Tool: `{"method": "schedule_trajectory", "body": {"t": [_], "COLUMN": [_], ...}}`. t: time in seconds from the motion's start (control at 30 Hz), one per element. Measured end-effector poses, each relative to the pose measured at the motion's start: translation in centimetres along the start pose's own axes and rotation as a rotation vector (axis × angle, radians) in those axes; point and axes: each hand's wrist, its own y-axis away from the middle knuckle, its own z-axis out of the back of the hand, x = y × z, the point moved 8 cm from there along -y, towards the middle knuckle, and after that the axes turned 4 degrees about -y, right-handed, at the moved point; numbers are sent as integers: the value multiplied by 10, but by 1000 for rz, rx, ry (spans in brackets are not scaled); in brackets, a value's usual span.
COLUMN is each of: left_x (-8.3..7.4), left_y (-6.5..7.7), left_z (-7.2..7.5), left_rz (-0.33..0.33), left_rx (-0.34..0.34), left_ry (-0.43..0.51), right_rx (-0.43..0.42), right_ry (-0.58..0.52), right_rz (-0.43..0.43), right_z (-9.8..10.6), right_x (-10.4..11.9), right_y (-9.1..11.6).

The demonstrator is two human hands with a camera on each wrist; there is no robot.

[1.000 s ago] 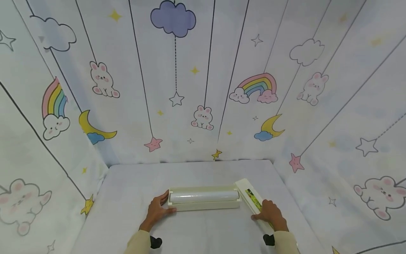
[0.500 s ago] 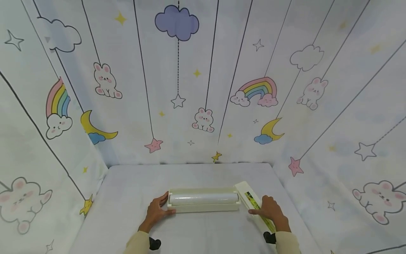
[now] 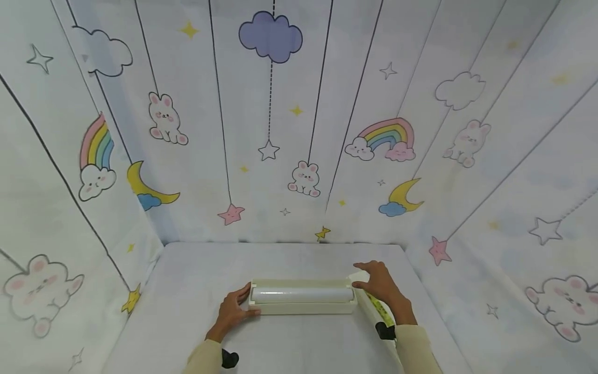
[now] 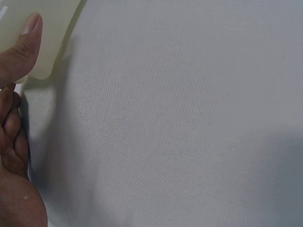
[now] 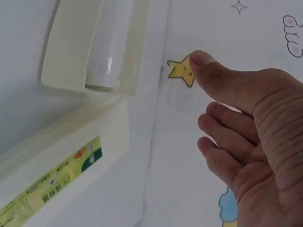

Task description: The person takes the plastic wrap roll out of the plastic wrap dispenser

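A long cream plastic cling film box (image 3: 303,309) lies on the table with its top off, a roll of clear cling film (image 3: 306,295) inside it. My left hand (image 3: 232,308) grips the box's left end, thumb along the front and fingers round the side. In the left wrist view the thumb (image 4: 23,49) presses on the cream plastic. The box's lid (image 5: 111,135), with a green and yellow label (image 5: 61,177), lies slanted at the right end. Above it, my right hand (image 3: 380,283) holds nothing; thumb and fingers are spread apart near the box's right corner.
A white cloth covers the table (image 3: 303,348). Cloth walls (image 3: 261,223) printed with bunnies, clouds and stars rise at the back and both sides.
My right hand has let go of the lid and moved up toward the back right corner of the box. The left hand keeps its grip. The head view has shifted slightly.
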Motion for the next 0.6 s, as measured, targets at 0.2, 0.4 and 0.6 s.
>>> {"method": "schedule_trajectory", "body": {"t": [0.2, 0.4, 0.6], "left_x": [-1, -3, -11], "left_y": [-3, 0, 5], "left_z": [5, 4, 5], "left_rz": [-30, -5, 0], "left_rx": [-13, -3, -5], "left_ry": [-26, -20, 10], "right_rx": [115, 172, 197], "right_ry": [-37, -60, 9], "right_rz": [-32, -61, 10], "right_z": [-27, -58, -73], "right_x": [15, 11, 12], "right_y": [-10, -12, -18]}}
